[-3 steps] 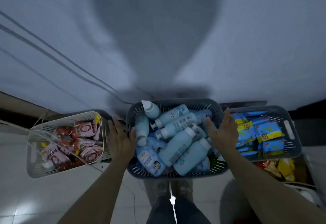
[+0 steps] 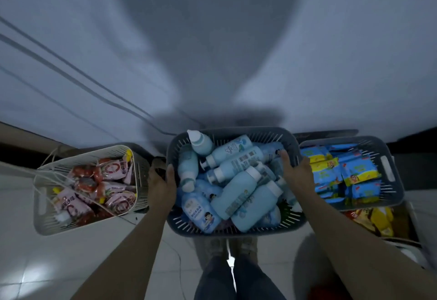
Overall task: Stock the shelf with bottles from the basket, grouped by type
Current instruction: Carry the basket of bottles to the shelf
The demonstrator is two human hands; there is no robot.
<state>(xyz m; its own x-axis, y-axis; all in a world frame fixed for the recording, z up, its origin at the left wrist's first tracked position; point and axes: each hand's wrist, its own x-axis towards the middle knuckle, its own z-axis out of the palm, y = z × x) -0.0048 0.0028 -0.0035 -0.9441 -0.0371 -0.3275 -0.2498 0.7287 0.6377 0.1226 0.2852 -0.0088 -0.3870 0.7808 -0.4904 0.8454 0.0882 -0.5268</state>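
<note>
Zero bottles stocked yet, I'd judge: no shelf in view, and the basket (image 2: 236, 131) is heaped w/ bottles (image 2: 238, 193), so all the sorting is left. It sits centre, near the person, btwn a white basket (image 2: 39, 207) at left and a grey one (image 2: 387, 169) at right. Left hand (image 2: 162, 185) grasps its left rim, right hand (image 2: 296, 169) its right rim. Bottles: pale blue, white caps, some pump-tops, jumbled, types mixed.

left hand (image 2: 162, 183) and right hand (image 2: 296, 172) grip basket (image 2: 236, 230) (arms extended)
</note>
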